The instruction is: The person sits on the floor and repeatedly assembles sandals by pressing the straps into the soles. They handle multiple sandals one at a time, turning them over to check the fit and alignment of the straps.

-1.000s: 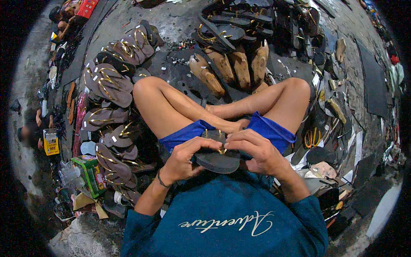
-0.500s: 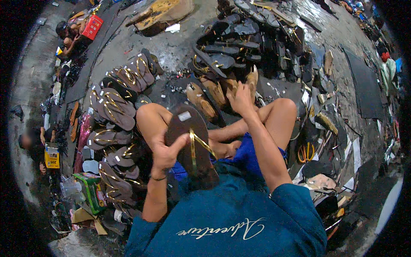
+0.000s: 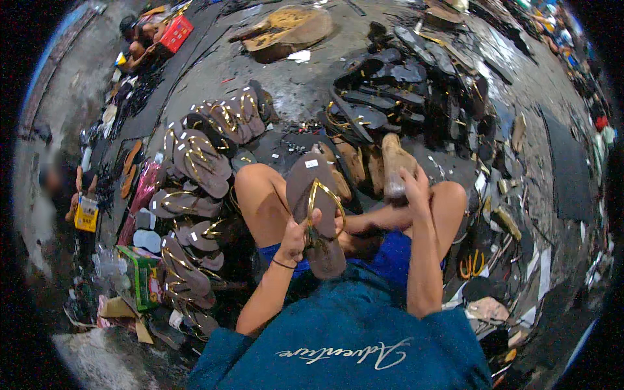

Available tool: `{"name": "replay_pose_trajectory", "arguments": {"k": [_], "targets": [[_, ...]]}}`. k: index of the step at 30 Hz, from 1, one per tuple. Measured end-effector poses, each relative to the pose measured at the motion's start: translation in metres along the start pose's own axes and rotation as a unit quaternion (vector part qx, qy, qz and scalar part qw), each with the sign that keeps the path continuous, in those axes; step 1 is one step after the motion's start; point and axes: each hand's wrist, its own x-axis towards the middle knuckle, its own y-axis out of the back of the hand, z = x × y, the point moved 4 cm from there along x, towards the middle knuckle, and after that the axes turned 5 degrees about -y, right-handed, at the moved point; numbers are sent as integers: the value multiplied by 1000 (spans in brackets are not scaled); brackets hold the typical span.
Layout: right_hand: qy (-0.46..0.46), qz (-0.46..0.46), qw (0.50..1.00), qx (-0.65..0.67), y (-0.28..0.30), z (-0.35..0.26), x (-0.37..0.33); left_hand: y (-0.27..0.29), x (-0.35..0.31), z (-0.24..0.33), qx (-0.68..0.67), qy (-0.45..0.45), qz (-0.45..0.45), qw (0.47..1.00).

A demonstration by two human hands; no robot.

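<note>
A dark brown flip-flop (image 3: 305, 175) with a gold strap and a small white sticker near its toe is in my left hand (image 3: 296, 242). My left hand is closed round its middle, with the thumb by the strap. My right hand (image 3: 418, 187) grips a tan wooden shoe last (image 3: 397, 155) by its greyish lower end, above my right knee. More wooden lasts (image 3: 354, 161) lie just left of it, partly behind the flip-flop. My crossed bare legs are beneath both hands.
Rows of gold-strapped flip-flops (image 3: 198, 162) lie on the left. A heap of dark sandals and soles (image 3: 390, 91) stands ahead, near a worn wooden block (image 3: 286, 32). Beside the left rows is a green box (image 3: 138, 276). Scraps and orange-handled scissors (image 3: 472, 265) lie right.
My right hand has raised a wooden last from the group in front of me. The flip-flop in my left hand has turned and tilted. The whole view has shifted slightly.
</note>
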Motion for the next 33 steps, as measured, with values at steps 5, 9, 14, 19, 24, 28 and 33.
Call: {"name": "replay_pose_trajectory", "arguments": {"k": [5,9,14,19,24,28,33], "targets": [[-150,-175,962,146,0,-101,-166,25,20,9,-85,25,75,993],[-127,-266,955,26,-32,-139,-217,21,13,20,-53,7,112,992],[191,-159,911,-330,-94,-131,-231,-8,-35,-18,-130,8,164,978],[239,-119,905,-330,-129,-112,-226,23,-37,-39,-167,17,185,968],[264,-95,912,-298,-130,-122,-221,22,-20,-27,-179,-4,127,976],[306,-32,905,-293,-116,-145,-212,1,3,6,-20,-18,116,993],[321,-13,884,-339,-112,-140,-206,-6,14,5,210,-58,32,975]]}}
